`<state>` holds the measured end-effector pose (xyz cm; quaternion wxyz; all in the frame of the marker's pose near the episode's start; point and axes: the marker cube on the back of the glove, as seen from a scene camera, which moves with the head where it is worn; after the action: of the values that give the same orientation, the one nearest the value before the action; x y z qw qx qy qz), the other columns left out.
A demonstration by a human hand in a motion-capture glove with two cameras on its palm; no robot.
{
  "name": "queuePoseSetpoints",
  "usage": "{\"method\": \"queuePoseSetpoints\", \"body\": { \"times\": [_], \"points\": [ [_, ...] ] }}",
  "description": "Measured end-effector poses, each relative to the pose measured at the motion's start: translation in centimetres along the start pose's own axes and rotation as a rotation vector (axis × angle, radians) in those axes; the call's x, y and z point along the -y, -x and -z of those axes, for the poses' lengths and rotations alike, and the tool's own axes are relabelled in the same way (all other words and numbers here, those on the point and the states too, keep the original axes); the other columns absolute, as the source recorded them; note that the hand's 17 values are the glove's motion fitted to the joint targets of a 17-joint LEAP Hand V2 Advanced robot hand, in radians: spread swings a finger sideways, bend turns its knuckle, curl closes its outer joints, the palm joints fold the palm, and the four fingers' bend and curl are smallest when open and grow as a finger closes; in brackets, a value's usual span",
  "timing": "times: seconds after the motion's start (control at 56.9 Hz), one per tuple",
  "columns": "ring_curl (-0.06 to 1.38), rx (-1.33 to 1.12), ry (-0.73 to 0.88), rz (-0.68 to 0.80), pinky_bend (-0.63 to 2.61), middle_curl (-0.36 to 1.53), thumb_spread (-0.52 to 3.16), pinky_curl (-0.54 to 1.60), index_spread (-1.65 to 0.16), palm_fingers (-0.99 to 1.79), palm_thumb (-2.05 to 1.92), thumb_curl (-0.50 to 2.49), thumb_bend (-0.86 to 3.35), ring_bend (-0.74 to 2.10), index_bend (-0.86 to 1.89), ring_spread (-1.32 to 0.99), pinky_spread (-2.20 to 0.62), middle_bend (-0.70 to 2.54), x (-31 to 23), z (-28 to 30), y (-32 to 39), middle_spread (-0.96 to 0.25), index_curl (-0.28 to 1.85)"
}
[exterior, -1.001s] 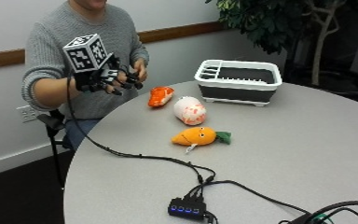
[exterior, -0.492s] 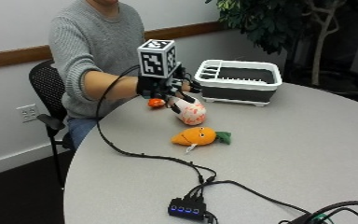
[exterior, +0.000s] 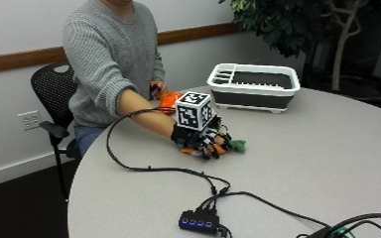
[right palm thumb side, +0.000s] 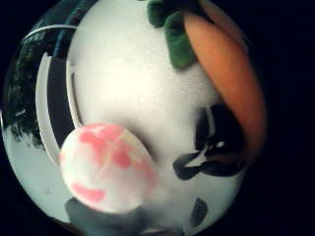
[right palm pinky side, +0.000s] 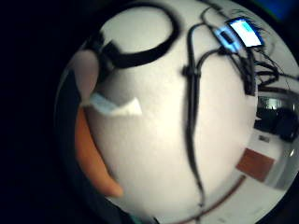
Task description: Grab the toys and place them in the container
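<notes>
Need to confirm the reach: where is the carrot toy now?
In the outside view, the carrot toy lies on the table under the gloved right hand, only its green leaves showing.

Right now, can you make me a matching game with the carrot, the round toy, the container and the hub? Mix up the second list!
Things:
1. carrot
2. round toy
3. container
4. hub

Clues:
A. blue lights
B. white with pink patches
C. under the gloved hand
D. white on top, black below

Pairs: 1-C, 2-B, 3-D, 4-A
</notes>
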<state>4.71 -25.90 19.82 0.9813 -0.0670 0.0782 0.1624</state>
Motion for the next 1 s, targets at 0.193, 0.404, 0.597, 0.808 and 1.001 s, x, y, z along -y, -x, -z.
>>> {"method": "queuePoseSetpoints", "body": {
  "times": [0.193, 0.404, 0.597, 0.808, 1.001],
  "points": [
    [0.39, 0.006, -0.054, 0.027, 1.21, 0.25, 1.58, 0.39, -0.42, 0.54, 0.49, 0.4, 0.29, 1.09, 0.14, -0.4, -0.35, 0.31, 0.5, 1.5, -0.2, -0.24, 0.2],
    [0.46, 0.231, -0.242, 0.029, 1.08, 0.34, 1.34, 0.39, -0.45, 0.79, 0.66, 0.6, 0.3, 1.15, 0.26, -0.46, -0.42, 0.47, 1.5, 15.1, -2.3, -0.28, 0.28],
    [0.5, 0.279, -0.395, 0.15, 1.0, 0.42, 1.12, 0.41, -0.47, 0.93, 0.64, 0.76, 0.26, 1.16, 0.37, -0.48, -0.45, 0.57, 0.3, 25.5, 1.3, -0.29, 0.37],
    [0.55, 0.46, -0.285, 0.433, 0.97, 0.49, 0.92, 0.44, -0.47, 0.9, 0.62, 0.92, 0.24, 1.16, 0.39, -0.48, -0.46, 0.61, 1.7, 25.5, 16.0, -0.29, 0.45],
    [0.57, 0.364, -0.223, 0.705, 0.99, 0.52, 0.8, 0.47, -0.49, 0.81, 0.6, 1.04, 0.22, 1.15, 0.32, -0.49, -0.47, 0.58, 2.5, 22.5, 33.1, -0.29, 0.49]
  ]
}}
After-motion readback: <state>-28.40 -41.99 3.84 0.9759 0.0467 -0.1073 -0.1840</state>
